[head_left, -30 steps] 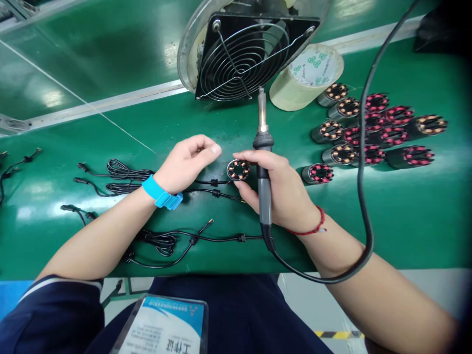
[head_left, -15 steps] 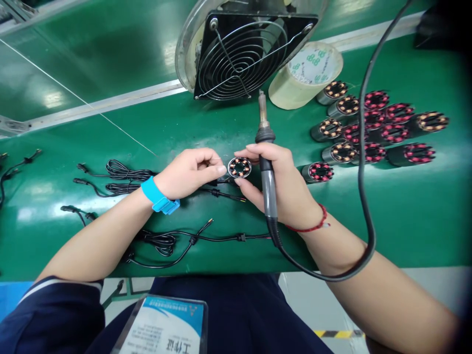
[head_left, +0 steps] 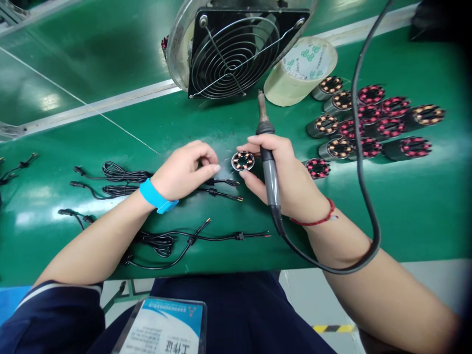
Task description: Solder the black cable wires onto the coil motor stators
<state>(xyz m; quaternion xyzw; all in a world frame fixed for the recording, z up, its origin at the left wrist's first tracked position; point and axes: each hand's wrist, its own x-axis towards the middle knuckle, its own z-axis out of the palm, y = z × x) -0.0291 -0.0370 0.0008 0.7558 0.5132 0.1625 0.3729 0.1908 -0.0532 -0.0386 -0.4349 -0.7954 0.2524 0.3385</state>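
Note:
My right hand [head_left: 282, 172] wraps round the grip of a soldering iron [head_left: 272, 182], its tip pointing up and away. The thumb and a fingertip of the same hand also hold a small motor stator [head_left: 243, 161], a metal ring with copper windings facing me. Just left of the stator and apart from it, my left hand [head_left: 190, 164] is closed in a pinch. A thin pale strand, like solder wire [head_left: 121, 129], runs from the upper left towards this hand; its end at the fingertips is hidden or too fine to see.
Black cables [head_left: 125, 172] lie under and around my left forearm. Several wound stators [head_left: 341, 147] stand at the right. A fan with a wire guard [head_left: 230, 64] and a tape roll [head_left: 300, 73] stand at the back. The iron's cord [head_left: 356, 113] loops over my right forearm.
My left hand has drawn back slightly from the stator, widening the gap. The stator has shifted a little right and up in view. The right hand keeps hold of iron and stator.

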